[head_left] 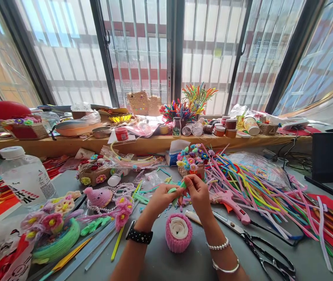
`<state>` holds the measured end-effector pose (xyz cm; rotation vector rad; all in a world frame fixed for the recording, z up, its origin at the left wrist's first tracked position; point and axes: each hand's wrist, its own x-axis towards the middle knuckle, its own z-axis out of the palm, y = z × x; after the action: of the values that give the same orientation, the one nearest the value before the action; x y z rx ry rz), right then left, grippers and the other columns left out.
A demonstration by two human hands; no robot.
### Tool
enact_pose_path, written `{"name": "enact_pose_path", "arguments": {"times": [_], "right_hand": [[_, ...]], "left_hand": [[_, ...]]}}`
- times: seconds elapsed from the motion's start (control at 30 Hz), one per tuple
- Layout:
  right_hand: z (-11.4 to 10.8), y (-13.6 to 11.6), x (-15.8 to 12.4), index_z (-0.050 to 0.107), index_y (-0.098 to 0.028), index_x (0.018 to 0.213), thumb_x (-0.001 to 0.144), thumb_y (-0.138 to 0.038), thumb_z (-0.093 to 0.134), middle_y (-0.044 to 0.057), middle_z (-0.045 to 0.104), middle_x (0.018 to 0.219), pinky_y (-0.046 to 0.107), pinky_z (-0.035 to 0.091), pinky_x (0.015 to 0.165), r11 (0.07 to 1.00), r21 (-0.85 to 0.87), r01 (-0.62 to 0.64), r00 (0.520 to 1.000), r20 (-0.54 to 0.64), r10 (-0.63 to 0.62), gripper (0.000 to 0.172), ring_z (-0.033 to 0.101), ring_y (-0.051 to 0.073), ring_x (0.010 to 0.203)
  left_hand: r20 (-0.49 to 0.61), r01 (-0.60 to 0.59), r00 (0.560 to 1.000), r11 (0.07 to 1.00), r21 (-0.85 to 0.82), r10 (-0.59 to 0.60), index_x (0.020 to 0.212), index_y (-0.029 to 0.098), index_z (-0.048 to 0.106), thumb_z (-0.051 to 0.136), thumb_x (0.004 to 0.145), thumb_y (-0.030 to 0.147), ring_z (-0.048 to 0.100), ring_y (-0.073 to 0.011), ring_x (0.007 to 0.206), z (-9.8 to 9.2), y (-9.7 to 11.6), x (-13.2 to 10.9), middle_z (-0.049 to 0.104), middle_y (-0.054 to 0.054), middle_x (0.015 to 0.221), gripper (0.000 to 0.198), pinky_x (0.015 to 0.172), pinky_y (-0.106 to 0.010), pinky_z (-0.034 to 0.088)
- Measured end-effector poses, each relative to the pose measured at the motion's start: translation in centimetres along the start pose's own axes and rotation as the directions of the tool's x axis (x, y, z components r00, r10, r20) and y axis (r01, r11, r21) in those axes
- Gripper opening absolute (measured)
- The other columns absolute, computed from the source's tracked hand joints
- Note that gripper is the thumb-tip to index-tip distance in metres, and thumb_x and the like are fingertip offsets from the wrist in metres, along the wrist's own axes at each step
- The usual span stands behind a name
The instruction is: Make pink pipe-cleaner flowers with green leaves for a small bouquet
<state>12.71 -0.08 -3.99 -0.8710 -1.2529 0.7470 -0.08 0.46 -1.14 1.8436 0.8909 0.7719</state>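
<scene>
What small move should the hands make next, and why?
Probably a slight bend or twist of the light green strip: the fingers of the left hand and right hand both pinch it, close together. The pink fuzzy pot stands apart on the table, touched by neither hand.

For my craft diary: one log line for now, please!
left hand, right hand: pinching fuzzy green strip | nearby: round pink fuzzy cup, white coil inside

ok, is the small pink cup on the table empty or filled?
Filled: a coiled white roll shows inside the open top of the pink cup.
</scene>
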Motion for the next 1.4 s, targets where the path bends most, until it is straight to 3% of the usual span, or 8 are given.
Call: {"name": "enact_pose_path", "arguments": {"times": [0.1, 0.2, 0.4, 0.57, 0.7, 0.9, 1.07, 1.4], "right_hand": [[-0.3, -0.1, 0.2, 0.052, -0.016, 0.062, 0.075, -0.038, 0.050, -0.005, 0.040, 0.048, 0.020, 0.026, 0.040, 0.998, 0.042, -0.036, 0.999, -0.011, 0.036, 0.025, 0.034, 0.007, 0.042], [-1.0, -0.4, 0.5, 0.055, -0.015, 0.058, 0.075, -0.041, 0.049, -0.005, 0.037, 0.046, 0.020, 0.023, 0.038, 0.965, 0.223, -0.141, 0.985, 0.126, 0.115, 0.031, 0.029, 0.006, 0.040], [-0.9, -0.7, 0.3, 0.065, -0.017, 0.072, 0.063, -0.044, 0.062, 0.004, 0.055, 0.074, 0.023, 0.041, 0.055, 0.826, 0.525, -0.206, 0.966, 0.243, 0.087, 0.028, 0.049, 0.013, 0.065], [-0.1, -0.7, -0.3, 0.063, -0.020, 0.074, 0.061, -0.049, 0.061, 0.002, 0.052, 0.064, 0.019, 0.034, 0.036, 0.710, 0.610, -0.352, 0.930, 0.317, 0.189, 0.032, 0.044, 0.011, 0.050], [0.4, -0.8, -0.3, 0.057, -0.020, 0.062, 0.059, -0.054, 0.060, 0.002, 0.048, 0.063, 0.021, 0.038, 0.045, 0.709, 0.634, -0.308, 0.950, 0.245, 0.194, 0.035, 0.045, 0.013, 0.060], [0.6, -0.7, -0.2, 0.054, -0.020, 0.061, 0.063, -0.054, 0.057, 0.001, 0.045, 0.063, 0.024, 0.040, 0.052, 0.691, 0.665, -0.283, 0.958, 0.233, 0.168, 0.034, 0.044, 0.013, 0.061], [0.4, -1.0, -0.2, 0.054, -0.020, 0.061, 0.064, -0.053, 0.057, 0.001, 0.046, 0.063, 0.022, 0.037, 0.045, 0.731, 0.615, -0.295, 0.955, 0.225, 0.195, 0.033, 0.044, 0.012, 0.058], [0.2, -1.0, -0.1, 0.055, -0.020, 0.063, 0.066, -0.051, 0.056, 0.001, 0.048, 0.063, 0.022, 0.036, 0.038, 0.791, 0.548, -0.273, 0.962, 0.166, 0.216, 0.031, 0.043, 0.010, 0.049]], "left_hand": [[0.018, 0.027, 1.000, 0.998, -0.058, -0.026, 0.047, 0.014, 0.048, 0.044, 0.074, 0.042, 0.030, -0.0064, 0.044, 0.1, 0.6, -0.3, 0.040, 0.004, 0.045, 0.040, 0.045, -0.022, 0.021], [0.084, 0.087, 0.994, 0.982, -0.170, -0.073, 0.047, 0.014, 0.045, 0.044, 0.074, 0.041, 0.025, -0.0053, 0.041, 0.2, 1.4, -0.7, 0.039, 0.005, 0.045, 0.039, 0.042, -0.022, 0.016], [0.090, 0.086, 0.994, 0.964, -0.251, -0.066, 0.046, 0.013, 0.047, 0.046, 0.073, 0.042, 0.020, -0.0047, 0.040, 0.6, 2.4, -1.2, 0.035, 0.005, 0.043, 0.040, 0.040, -0.023, 0.011], [0.072, 0.071, 0.996, 0.947, -0.313, -0.051, 0.047, 0.012, 0.050, 0.049, 0.070, 0.043, 0.021, -0.0046, 0.040, 1.3, 1.7, -0.9, 0.034, 0.005, 0.041, 0.039, 0.041, -0.023, 0.011], [0.040, 0.072, 0.997, 0.943, -0.325, -0.063, 0.049, 0.012, 0.051, 0.051, 0.069, 0.045, 0.023, -0.0051, 0.041, 1.8, 1.3, -0.6, 0.035, 0.005, 0.042, 0.038, 0.041, -0.023, 0.013], [-0.005, 0.019, 1.000, 0.956, -0.293, -0.021, 0.051, 0.012, 0.053, 0.049, 0.070, 0.045, 0.025, -0.0053, 0.042, 2.0, 1.6, -0.6, 0.040, 0.004, 0.045, 0.038, 0.042, -0.021, 0.017], [-0.011, -0.009, 1.000, 0.980, -0.201, 0.007, 0.055, 0.012, 0.054, 0.046, 0.073, 0.044, 0.030, -0.0066, 0.045, 1.9, 1.4, -0.5, 0.046, 0.002, 0.049, 0.038, 0.043, -0.021, 0.022], [-0.031, -0.041, 0.999, 0.987, -0.158, 0.037, 0.051, 0.013, 0.052, 0.046, 0.073, 0.044, 0.032, -0.0070, 0.045, 2.1, 1.6, -0.4, 0.042, 0.003, 0.046, 0.039, 0.043, -0.020, 0.024]]}}
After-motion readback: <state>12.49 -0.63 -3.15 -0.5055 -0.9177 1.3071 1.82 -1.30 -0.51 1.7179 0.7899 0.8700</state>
